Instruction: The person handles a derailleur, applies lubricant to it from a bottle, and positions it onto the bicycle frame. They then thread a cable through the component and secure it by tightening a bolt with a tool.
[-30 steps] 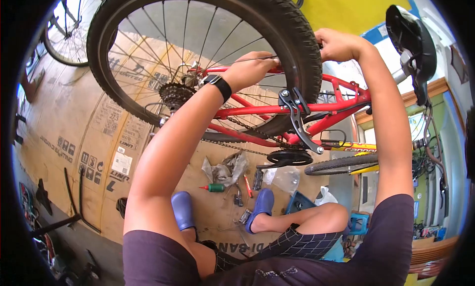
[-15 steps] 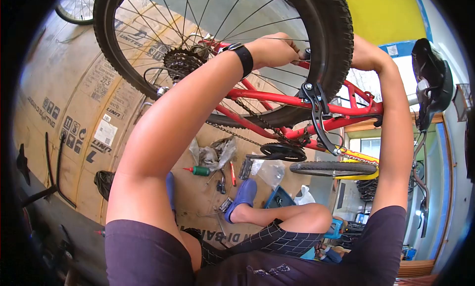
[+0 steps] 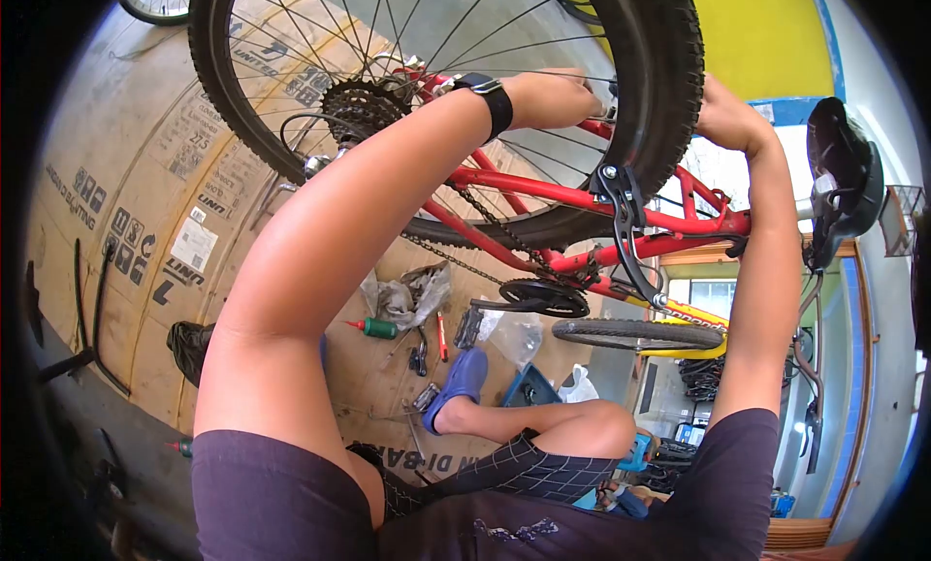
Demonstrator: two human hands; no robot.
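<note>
A red bicycle frame (image 3: 538, 187) with a large knobby rear wheel (image 3: 652, 37) fills the upper middle of the head view. My left hand (image 3: 555, 99), its wrist in a black watch, reaches across the spokes to the red tube near the rim. Its fingers are curled together there, and what they grip is hidden. On the outer side of the tyre is my right hand (image 3: 732, 120), with its fingertips out of sight behind the rubber. Below the hands, a black rim brake arm (image 3: 623, 207) sits on the frame. The sprocket cassette (image 3: 364, 113) shows beyond my left forearm.
Flattened cardboard (image 3: 228, 163) covers the floor. On it lie a green bottle (image 3: 376, 327), plastic bags (image 3: 516, 338), a red pen-like item (image 3: 441, 336) and a blue tray (image 3: 529, 386). The black saddle (image 3: 844, 178) hangs at right. A person's foot in a purple clog (image 3: 462, 386) is below.
The view has shifted slightly. My left hand has moved a little right along the red tube, and its fingers are now less visible. The right hand stays beside the tyre.
</note>
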